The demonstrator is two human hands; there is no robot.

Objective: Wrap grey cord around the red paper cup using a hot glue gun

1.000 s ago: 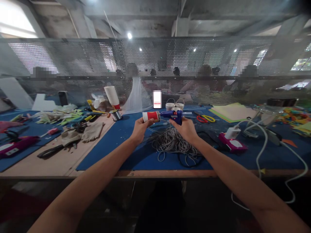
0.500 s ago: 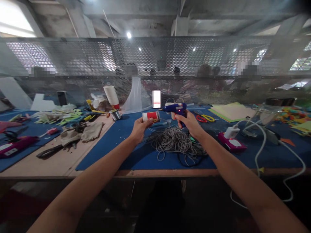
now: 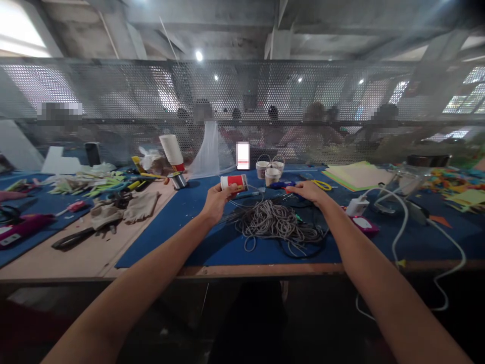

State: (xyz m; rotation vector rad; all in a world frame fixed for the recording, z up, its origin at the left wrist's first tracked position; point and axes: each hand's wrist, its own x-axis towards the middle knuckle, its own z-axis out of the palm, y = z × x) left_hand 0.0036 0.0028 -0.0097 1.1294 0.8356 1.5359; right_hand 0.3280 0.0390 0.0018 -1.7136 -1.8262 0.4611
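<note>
My left hand grips a red and white paper cup, which lies tilted on its side in my fingers. A thin wire or cord trails near the cup's right end. My right hand has its fingers closed at the back of a blue glue gun, which is low against the blue mat; part of the gun is hidden by the fingers. Below and between both hands lies a tangled heap of grey cord. Scissors with a yellow handle are just beyond my right hand.
Small cups with wire handles stand behind the glue gun. Left are stacked paper cups, a wire spool, work gloves and pliers. Paper sheets, a magenta power strip and white cables lie right.
My right hand has lowered the glue gun from beside the cup to the mat, moving right and down. The small cups behind now show. My left hand still holds the paper cup.
</note>
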